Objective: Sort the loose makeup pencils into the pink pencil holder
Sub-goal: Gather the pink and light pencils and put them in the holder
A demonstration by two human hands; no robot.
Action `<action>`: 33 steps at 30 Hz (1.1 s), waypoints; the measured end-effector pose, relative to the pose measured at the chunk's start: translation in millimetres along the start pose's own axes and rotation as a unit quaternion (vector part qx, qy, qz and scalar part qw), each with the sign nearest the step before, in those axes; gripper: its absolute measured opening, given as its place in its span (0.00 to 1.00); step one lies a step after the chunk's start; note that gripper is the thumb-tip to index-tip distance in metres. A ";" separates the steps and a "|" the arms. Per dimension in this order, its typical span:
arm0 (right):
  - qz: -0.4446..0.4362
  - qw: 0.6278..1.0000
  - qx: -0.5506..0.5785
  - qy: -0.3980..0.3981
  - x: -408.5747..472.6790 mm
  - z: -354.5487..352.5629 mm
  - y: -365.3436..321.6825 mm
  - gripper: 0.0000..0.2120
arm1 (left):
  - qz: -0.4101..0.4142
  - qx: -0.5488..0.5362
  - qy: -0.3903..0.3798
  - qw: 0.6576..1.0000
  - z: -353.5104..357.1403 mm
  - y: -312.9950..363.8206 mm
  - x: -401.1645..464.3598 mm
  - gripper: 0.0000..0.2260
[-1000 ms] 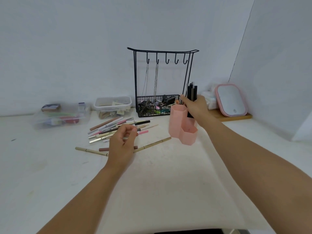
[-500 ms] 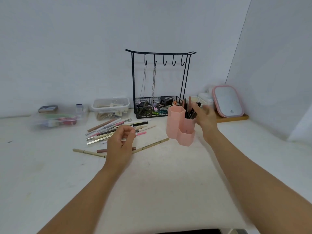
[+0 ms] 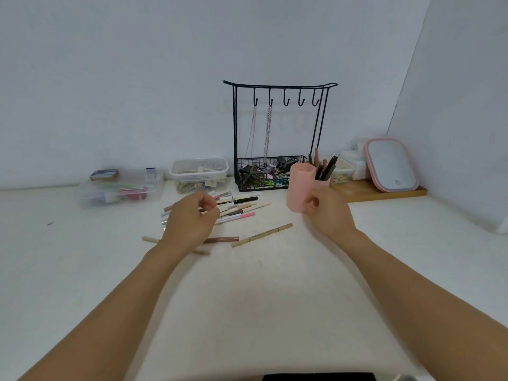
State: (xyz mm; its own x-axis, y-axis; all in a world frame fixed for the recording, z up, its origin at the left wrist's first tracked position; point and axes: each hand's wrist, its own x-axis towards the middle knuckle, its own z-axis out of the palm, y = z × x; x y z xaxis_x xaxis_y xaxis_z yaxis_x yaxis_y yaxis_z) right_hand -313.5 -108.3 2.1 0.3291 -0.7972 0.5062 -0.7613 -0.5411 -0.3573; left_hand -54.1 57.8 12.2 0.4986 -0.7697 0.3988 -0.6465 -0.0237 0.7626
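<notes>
The pink pencil holder [image 3: 298, 185] stands right of centre on the white table, with several dark pencils [image 3: 327, 169] upright in its rear compartment. My right hand [image 3: 328, 215] curls around the holder's lower front and covers its short compartment. A pile of loose makeup pencils [image 3: 239, 200] lies left of the holder. My left hand [image 3: 192, 220] hovers over the pile's left part, its fingertips pinched on a thin pencil there. A long tan pencil [image 3: 262, 235] and a brown pencil [image 3: 222, 239] lie nearer to me.
A black wire jewellery stand [image 3: 277, 86] with a filled basket sits behind the holder. Two clear plastic boxes [image 3: 199, 169] [image 3: 121, 191] stand at the back left. A pink-framed mirror [image 3: 390, 163] leans on a wooden tray [image 3: 379, 192] by the right wall.
My right hand let go of the dark pencils in the holder, drew back open, then came down onto the holder's front. My left hand stayed pinched over the pile.
</notes>
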 end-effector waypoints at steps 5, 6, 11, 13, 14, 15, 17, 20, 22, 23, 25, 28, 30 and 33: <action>-0.027 0.994 0.104 -0.035 -2.9 10.7 -36.4 0.02 | 0.027 -0.005 0.026 0.999 -20.2 -20.9 2.1 0.06; -0.046 0.987 0.137 -0.074 -5.7 13.4 -50.9 0.01 | 0.016 -0.013 0.035 0.999 -18.0 -23.8 1.0 0.06; -0.102 0.953 0.187 -0.217 -14.4 35.9 -110.2 0.05 | 0.015 -0.084 0.094 0.992 -6.7 -37.4 -13.4 0.07; -0.103 0.948 0.180 -0.240 -16.0 45.5 -122.9 0.07 | 0.029 -0.094 0.099 0.990 -9.9 -41.8 -18.4 0.06; -0.104 0.948 0.175 -0.244 -17.4 48.8 -126.6 0.07 | 0.034 -0.095 0.099 0.990 -12.5 -43.6 -19.3 0.05; -0.110 0.949 0.167 -0.244 -19.7 53.2 -129.6 0.06 | 0.037 -0.092 0.100 0.990 -16.0 -46.7 -20.4 0.05; -0.123 0.953 0.151 -0.232 -24.9 58.5 -131.8 0.04 | 0.023 -0.104 0.121 0.987 -20.4 -51.5 -20.8 0.04; -0.122 0.959 0.150 -0.209 -29.7 63.1 -132.0 0.02 | -0.013 -0.126 0.165 0.978 -22.7 -53.6 -19.4 0.04; -0.107 0.962 0.172 -0.184 -30.7 63.5 -131.9 0.01 | -0.023 -0.134 0.167 0.977 -22.4 -52.3 -19.1 0.04; -0.095 0.962 0.192 -0.167 -30.1 62.6 -132.0 0.02 | -0.024 -0.139 0.161 0.977 -21.7 -51.5 -19.5 0.04; -0.067 0.954 0.259 -0.137 -28.1 58.2 -131.7 0.02 | -0.025 -0.167 0.142 0.975 -19.1 -49.1 -20.6 0.02; -0.036 0.923 0.358 -0.134 -29.1 52.3 -135.9 0.02 | -0.034 -0.238 0.121 0.963 -11.8 -35.6 -24.6 0.07; -0.016 0.904 0.407 -0.131 -31.8 54.1 -139.6 0.03 | -0.046 -0.297 0.124 0.946 -4.6 -26.0 -24.9 0.11; 0.029 0.856 0.498 -0.136 -36.1 53.2 -147.7 0.05 | -0.053 -0.350 0.092 0.931 7.2 -18.6 -26.5 0.11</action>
State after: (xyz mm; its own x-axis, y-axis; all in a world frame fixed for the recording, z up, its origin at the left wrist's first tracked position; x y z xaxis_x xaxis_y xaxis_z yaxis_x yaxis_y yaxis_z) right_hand -183.2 -13.9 -5.2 0.5287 -0.7896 0.3115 0.0277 -0.3508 -0.9360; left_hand -59.5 74.1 -16.2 0.6701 -0.6633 0.3331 -0.0849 0.3773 0.9222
